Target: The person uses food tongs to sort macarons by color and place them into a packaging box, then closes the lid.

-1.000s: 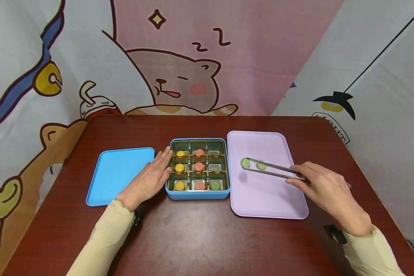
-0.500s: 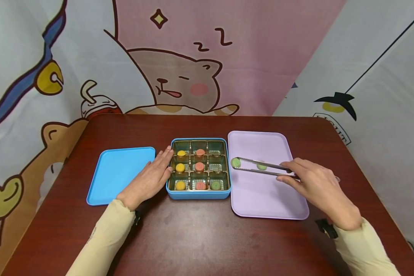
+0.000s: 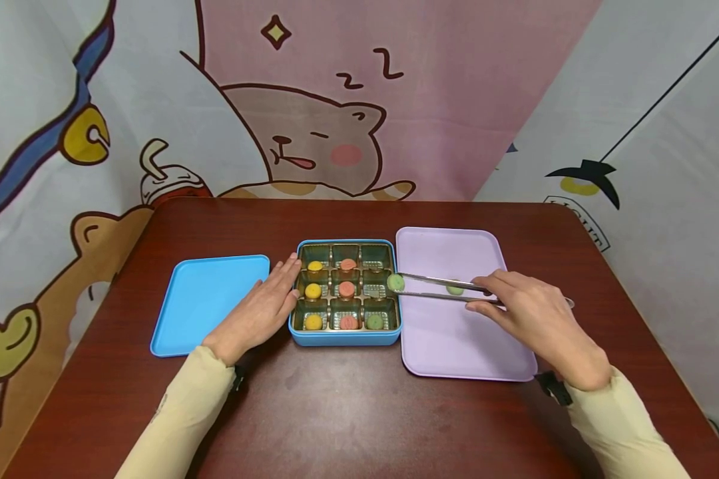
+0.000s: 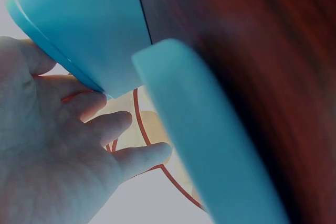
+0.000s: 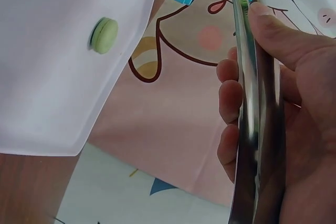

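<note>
My right hand (image 3: 530, 316) grips metal tongs (image 3: 437, 297), fingers on one side and thumb on the other. Between the tips of the tongs is a green macaron (image 3: 396, 283), over the right rim of the blue box (image 3: 344, 339). Inside that box a gold divided insert holds yellow macarons (image 3: 313, 291) in the left column and pink macarons (image 3: 346, 289) in the middle one. One green macaron (image 3: 374, 322) sits in the front right compartment; the two behind it hold nothing. My left hand (image 3: 257, 309) rests with straight fingers against the box's left side.
Right of the box lies a lilac tray (image 3: 467, 346) with another green macaron (image 5: 104, 35) on it, partly behind the tongs in the head view. A flat blue lid (image 3: 206, 306) lies left of the box, partly under my left forearm's line of view. Everything stands on a brown table (image 3: 335, 412).
My right hand has moved left, carrying the green macaron in the tongs from above the lilac tray to the box's right rim. My left hand stays at the box.
</note>
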The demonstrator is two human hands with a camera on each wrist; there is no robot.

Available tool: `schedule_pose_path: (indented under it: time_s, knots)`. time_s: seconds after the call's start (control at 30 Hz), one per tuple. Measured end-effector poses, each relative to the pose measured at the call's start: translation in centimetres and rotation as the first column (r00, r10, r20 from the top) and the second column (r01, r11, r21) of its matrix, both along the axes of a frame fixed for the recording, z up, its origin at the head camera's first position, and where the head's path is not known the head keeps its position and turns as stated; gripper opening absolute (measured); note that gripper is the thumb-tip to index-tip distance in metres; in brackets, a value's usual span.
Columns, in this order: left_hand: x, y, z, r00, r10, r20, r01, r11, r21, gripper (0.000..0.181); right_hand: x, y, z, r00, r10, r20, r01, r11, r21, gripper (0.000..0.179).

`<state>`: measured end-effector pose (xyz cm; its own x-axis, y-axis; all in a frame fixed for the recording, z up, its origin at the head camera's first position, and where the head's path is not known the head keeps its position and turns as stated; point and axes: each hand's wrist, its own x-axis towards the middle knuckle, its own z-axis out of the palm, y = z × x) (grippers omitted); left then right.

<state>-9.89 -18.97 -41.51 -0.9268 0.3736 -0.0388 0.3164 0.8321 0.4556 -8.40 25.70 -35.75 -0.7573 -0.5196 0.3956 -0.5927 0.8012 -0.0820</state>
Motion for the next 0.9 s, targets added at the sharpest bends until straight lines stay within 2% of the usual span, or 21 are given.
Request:
schedule_pose_path:
  time_s: [0.3, 0.5, 0.9]
  knots:
    - [0.0, 0.0, 0.0, 1.000, 0.002, 0.001, -0.002, 1.000, 0.010, 0.061, -0.5, -1.3, 0.4, 1.000, 0.019, 0.022, -0.021, 0.999, 0.048, 0.076]
    - [0.0, 0.0, 0.0, 1.000, -0.002, -0.003, 0.002, 1.000, 0.004, 0.061, -0.8, -2.2, 0.7, 0.998, 0.016, 0.064, -0.023, 0.995, 0.098, 0.044]
    - [0.0, 0.0, 0.0, 1.000, -0.002, -0.006, 0.002, 1.000, 0.000, 0.062, -1.6, -3.7, 1.9, 0.999, 0.048, 0.009, -0.049, 0.986, 0.157, 0.033]
